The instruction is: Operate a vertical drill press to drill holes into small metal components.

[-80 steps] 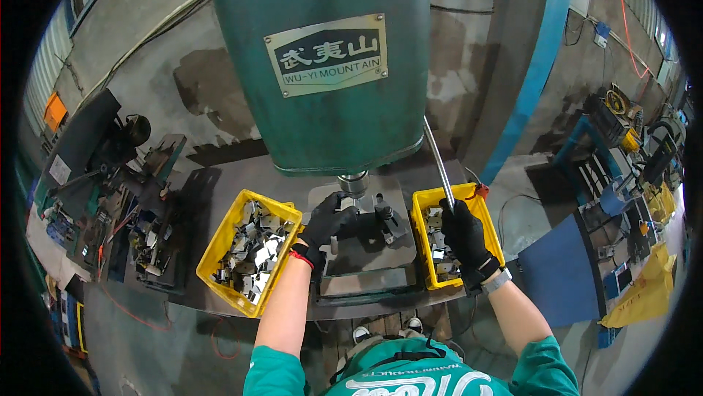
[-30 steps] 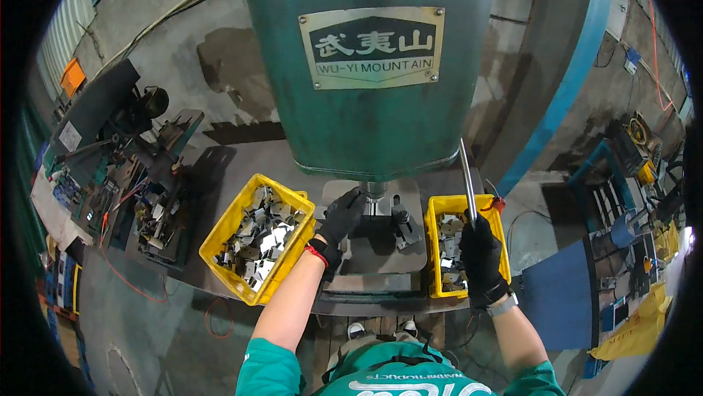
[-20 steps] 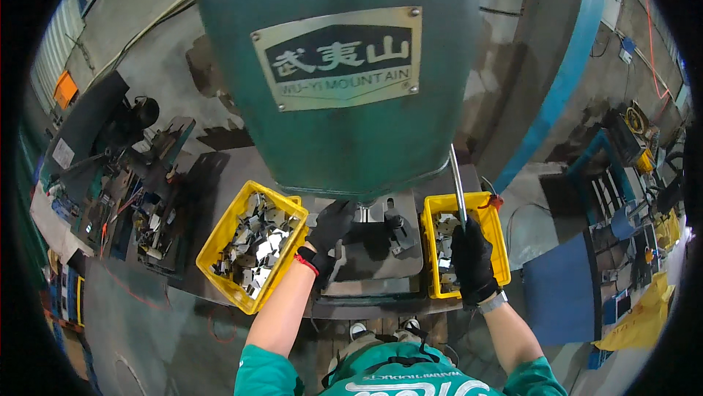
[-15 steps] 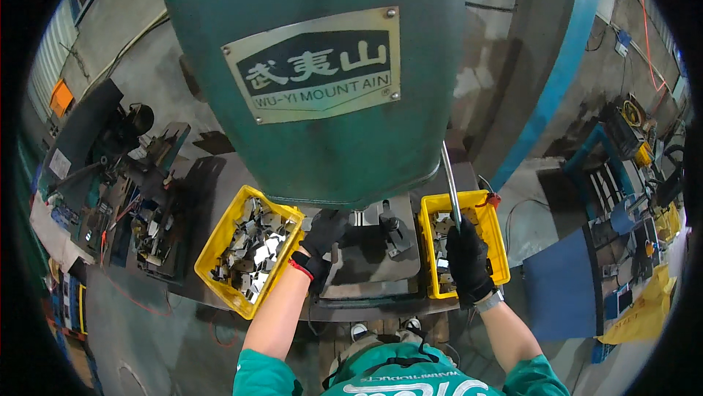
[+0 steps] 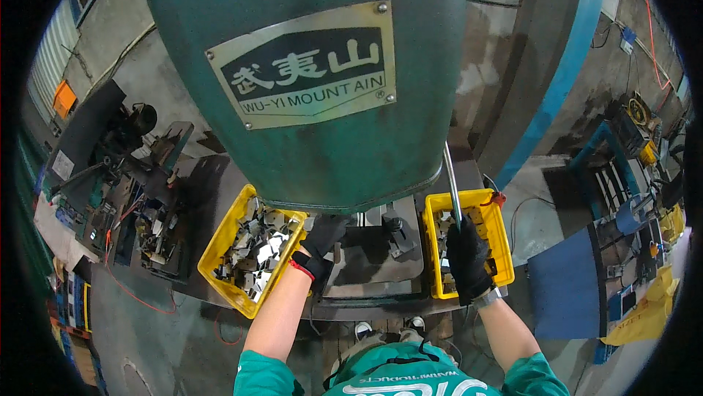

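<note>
Two hands in black gloves work at a large green metal drill-press head (image 5: pixel 307 169), worn by a person in a teal shirt (image 5: pixel 403 375). The right hand (image 5: pixel 469 258) is clamped around a slim polished metal lever (image 5: pixel 452 185), which slants up beside the head's right edge. The left hand (image 5: pixel 322 241) reaches beneath the head, its fingertips hidden, so its grip cannot be told. Beside it, a yellow plastic bin (image 5: pixel 228 292) of shiny bent metal pieces (image 5: pixel 256 249) sits on the dark table (image 5: pixel 207 189); a second yellow bin (image 5: pixel 501 249) stands below the right hand.
</note>
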